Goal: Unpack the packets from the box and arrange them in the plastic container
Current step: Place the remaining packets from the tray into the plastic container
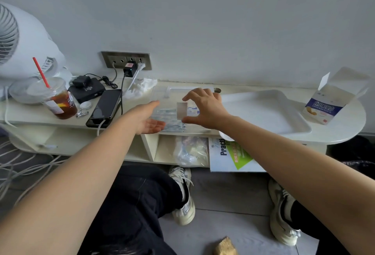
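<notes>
while right hand [205,108] pinches one packet [182,110], left hand [150,119] flat; one box [324,106]

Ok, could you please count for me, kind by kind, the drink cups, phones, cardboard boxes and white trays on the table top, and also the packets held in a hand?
drink cup: 1
phone: 1
cardboard box: 1
white tray: 1
packet pinched by the right hand: 1
Total: 5
</notes>
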A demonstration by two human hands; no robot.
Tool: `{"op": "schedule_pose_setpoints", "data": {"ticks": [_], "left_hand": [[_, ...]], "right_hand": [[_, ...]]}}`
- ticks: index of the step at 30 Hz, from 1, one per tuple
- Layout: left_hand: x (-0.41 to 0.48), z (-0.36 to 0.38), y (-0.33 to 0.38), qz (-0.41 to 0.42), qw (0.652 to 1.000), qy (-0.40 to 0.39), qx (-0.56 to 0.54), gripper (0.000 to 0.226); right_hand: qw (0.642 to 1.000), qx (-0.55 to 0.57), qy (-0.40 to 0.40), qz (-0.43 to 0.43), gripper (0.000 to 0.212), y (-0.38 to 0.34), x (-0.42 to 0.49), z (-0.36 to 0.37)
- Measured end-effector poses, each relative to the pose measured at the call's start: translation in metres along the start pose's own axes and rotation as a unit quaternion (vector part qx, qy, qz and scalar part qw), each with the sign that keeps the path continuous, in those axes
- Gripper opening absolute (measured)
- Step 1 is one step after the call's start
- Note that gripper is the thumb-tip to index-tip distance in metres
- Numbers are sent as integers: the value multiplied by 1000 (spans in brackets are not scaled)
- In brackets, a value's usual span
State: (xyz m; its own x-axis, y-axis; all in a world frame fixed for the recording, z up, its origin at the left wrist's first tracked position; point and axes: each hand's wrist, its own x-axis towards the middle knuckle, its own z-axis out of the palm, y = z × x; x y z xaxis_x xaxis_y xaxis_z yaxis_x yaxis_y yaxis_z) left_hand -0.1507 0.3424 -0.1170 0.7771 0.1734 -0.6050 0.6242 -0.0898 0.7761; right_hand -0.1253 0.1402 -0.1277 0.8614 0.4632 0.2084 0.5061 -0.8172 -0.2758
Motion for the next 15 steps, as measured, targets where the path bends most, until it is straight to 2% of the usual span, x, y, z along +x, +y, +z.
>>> {"op": "schedule_pose_setpoints", "data": {"ticks": [5, 15], "left_hand": [[10, 4, -3, 7, 998, -2, -69, 57], [17, 12, 2, 19, 994, 30, -104, 51]], "right_hand": [[997, -81, 10, 10, 67, -5, 10, 8], [985, -169, 45, -11, 68, 1, 16, 18]]}}
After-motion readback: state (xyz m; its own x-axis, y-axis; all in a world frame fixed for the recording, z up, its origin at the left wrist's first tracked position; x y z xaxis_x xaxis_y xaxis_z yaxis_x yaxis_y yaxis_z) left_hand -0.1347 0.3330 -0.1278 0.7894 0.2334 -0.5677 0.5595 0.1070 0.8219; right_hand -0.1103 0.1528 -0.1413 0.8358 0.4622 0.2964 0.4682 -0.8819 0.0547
